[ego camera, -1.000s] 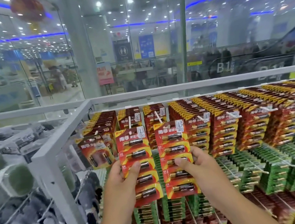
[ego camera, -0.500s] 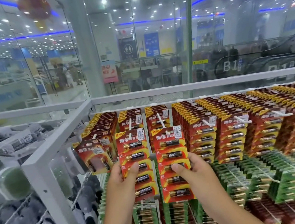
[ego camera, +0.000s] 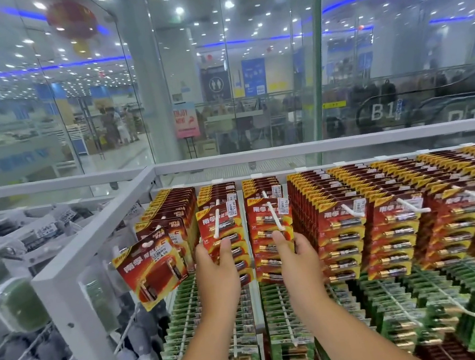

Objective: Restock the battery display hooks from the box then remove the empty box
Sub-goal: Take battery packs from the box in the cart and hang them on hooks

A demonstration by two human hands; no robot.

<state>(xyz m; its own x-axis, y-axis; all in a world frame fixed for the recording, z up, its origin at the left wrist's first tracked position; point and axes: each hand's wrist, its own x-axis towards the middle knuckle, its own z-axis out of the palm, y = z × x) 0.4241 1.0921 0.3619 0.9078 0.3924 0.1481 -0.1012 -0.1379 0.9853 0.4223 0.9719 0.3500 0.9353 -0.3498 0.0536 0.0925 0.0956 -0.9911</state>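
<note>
Both hands are up at the top row of the battery display. Left hand [ego camera: 217, 269] is closed on a red strip of batteries [ego camera: 223, 236] hanging on a white hook [ego camera: 217, 223], thumb pressed on its front. Right hand [ego camera: 297, 258] is closed on the next red strip of batteries [ego camera: 270, 236], thumb on the front, with that strip threaded on its own white hook [ego camera: 272, 210].

Behind it all stands a glass wall [ego camera: 213, 61]. A white frame [ego camera: 87, 246] borders the display rack. To the right of the hands, the red packs [ego camera: 388, 219] fill the top-row hooks in thick stacks; green packs [ego camera: 431, 305] fill the row beneath. Left of the hands, a smaller red two-battery card [ego camera: 151, 271] hangs tilted at the front of its hook. No box shows in this view.
</note>
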